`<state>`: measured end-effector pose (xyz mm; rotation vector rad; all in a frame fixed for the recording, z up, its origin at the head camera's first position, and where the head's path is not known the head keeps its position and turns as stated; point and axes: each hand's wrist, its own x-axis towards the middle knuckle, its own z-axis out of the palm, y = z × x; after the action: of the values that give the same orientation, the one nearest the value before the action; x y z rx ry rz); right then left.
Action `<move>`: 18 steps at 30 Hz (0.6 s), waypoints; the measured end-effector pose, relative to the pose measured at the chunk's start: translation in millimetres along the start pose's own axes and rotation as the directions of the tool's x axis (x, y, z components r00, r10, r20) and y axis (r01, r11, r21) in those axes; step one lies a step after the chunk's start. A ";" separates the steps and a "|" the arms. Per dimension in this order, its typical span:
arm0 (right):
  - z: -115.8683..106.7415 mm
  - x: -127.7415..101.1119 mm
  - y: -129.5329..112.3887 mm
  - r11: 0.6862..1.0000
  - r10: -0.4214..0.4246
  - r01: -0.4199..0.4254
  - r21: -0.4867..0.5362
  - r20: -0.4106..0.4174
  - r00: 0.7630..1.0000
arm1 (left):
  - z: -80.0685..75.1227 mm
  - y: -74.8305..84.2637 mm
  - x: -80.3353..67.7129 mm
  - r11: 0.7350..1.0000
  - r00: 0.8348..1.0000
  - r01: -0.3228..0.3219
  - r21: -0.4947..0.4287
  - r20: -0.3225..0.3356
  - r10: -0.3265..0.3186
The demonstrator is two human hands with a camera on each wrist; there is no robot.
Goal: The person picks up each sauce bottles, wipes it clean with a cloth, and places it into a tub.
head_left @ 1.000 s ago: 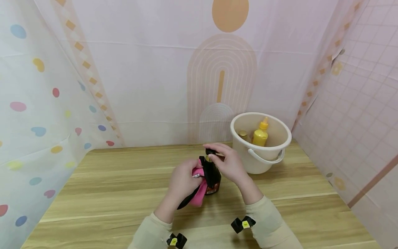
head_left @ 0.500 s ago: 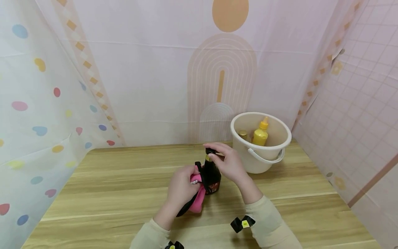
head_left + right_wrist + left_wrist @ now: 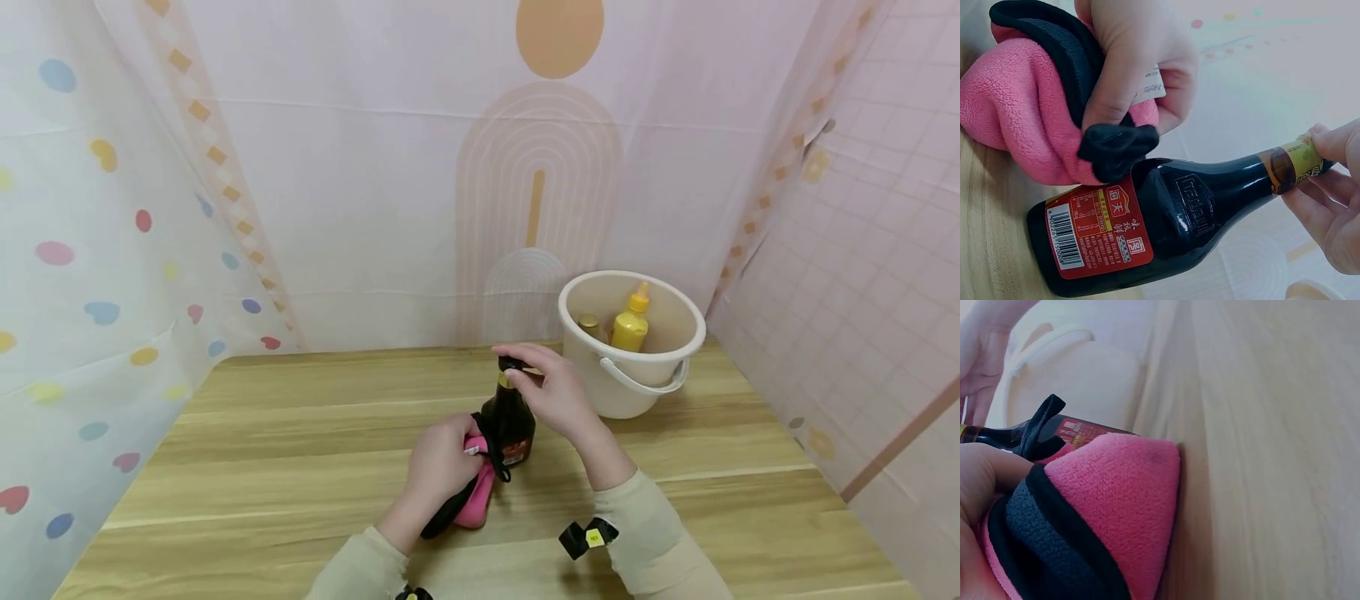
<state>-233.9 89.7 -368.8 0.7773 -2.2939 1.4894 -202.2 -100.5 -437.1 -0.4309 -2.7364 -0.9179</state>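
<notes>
The dark sauce bottle stood upright on the desk, a little in front of the white bucket and clear of it, its red label turned towards the person. The right hand steadied it at the top, its fingers pinching the neck just below the cap at the yellow band. The left hand pressed a pink fleece cloth with a black trim against the lower body of the bottle, its fingers curled round the bunched fabric, so that the cloth touched both the glass and the desk. To wipe well from this hold, the neck grip would likely need to stay firm, since sideways pressure from the cloth low on a tall, narrow bottle could tip it or skid it across the smooth wood. It seemed wise to turn the bottle with the right hand while the cloth stayed pressed, so every side got covered, the label area included. The loose black tab of the cloth lay against the shoulder of the bottle and could snag. Inside the bucket stood a yellow squeeze bottle and another container with a gold cap, well apart from both hands.
</notes>
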 end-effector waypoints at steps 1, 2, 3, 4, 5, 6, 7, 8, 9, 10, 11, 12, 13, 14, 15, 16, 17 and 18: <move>0.0 0.2 -0.1 1.000 -0.002 0.002 0.003 -0.002 1.000 | 0.4 0.5 0.7 1.000 1.000 0.011 0.009 0.012 -0.012; 0.0 0.4 -0.2 1.000 -0.005 0.005 0.004 -0.003 1.000 | 0.6 0.8 1.1 1.000 1.000 0.016 0.017 0.022 -0.017; 0.1 0.5 -0.2 1.000 -0.007 0.007 0.003 -0.005 1.000 | 1.1 1.0 1.6 0.999 0.999 0.021 0.024 0.032 -0.022; 0.2 0.6 -0.1 1.000 -0.010 0.010 0.003 -0.006 1.000 | 1.4 1.1 2.0 0.999 0.999 0.025 0.029 0.041 -0.027; 0.3 0.7 0.1 1.000 -0.011 0.011 0.001 -0.006 1.000 | 1.8 1.1 2.2 0.999 0.998 0.030 0.034 0.049 -0.032; 0.3 0.7 -0.2 1.000 -0.011 0.011 0.000 -0.006 1.000 | 2.1 1.0 2.5 0.999 0.998 0.035 0.039 0.057 -0.037; 0.5 0.7 -0.6 1.000 -0.008 0.008 0.001 -0.007 1.000 | 2.6 0.6 2.9 0.998 0.997 0.040 0.043 0.065 -0.042; 0.6 0.6 -0.7 1.000 -0.004 0.004 0.003 -0.007 1.000 | 3.0 0.3 3.3 0.998 0.997 0.040 0.051 0.071 -0.043; 0.6 0.6 -0.7 1.000 -0.001 0.001 0.006 -0.007 1.000 | 3.5 -0.1 4.0 0.997 0.996 0.040 0.059 0.077 -0.044; 0.5 0.6 -0.7 1.000 0.002 -0.002 0.006 -0.007 1.000 | 3.9 -0.5 4.9 0.997 0.995 0.040 0.065 0.084 -0.046; 0.4 0.6 -0.5 1.000 0.002 -0.002 0.008 -0.007 1.000 | 4.2 -0.8 5.8 0.997 0.995 0.041 0.071 0.092 -0.048; 0.4 0.7 -0.4 1.000 0.001 -0.001 0.008 -0.007 1.000 | 4.4 -1.3 6.8 0.996 0.994 0.041 0.077 0.100 -0.049; 0.4 0.7 0.1 1.000 -0.001 0.001 0.006 -0.007 1.000 | 4.6 -1.8 7.8 0.996 0.993 0.041 0.081 0.109 -0.050; 0.2 0.7 0.8 1.000 -0.004 0.004 0.004 -0.006 1.000 | 4.5 -2.0 8.6 0.995 0.992 0.041 0.086 0.116 -0.050; 0.2 0.8 1.2 1.000 -0.007 0.007 0.001 -0.006 1.000 | 4.4 -2.1 9.5 0.995 0.991 0.042 0.090 0.125 -0.053; 0.2 0.9 1.1 1.000 -0.008 0.008 -0.001 -0.006 1.000 | 4.2 -2.1 10.4 0.995 0.989 0.042 0.092 0.134 -0.054; 0.2 0.9 1.3 1.000 -0.008 0.008 0.000 -0.006 1.000 | 3.9 -1.9 11.1 0.994 0.988 0.042 0.096 0.143 -0.056; 0.3 0.9 1.3 1.000 -0.006 0.006 0.000 -0.007 1.000 | 3.8 -1.9 11.9 0.994 0.987 0.042 0.101 0.151 -0.057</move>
<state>-235.4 89.6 -369.5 0.7769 -2.2846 1.4874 -214.4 -97.1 -437.5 -0.4348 -2.9294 -0.7891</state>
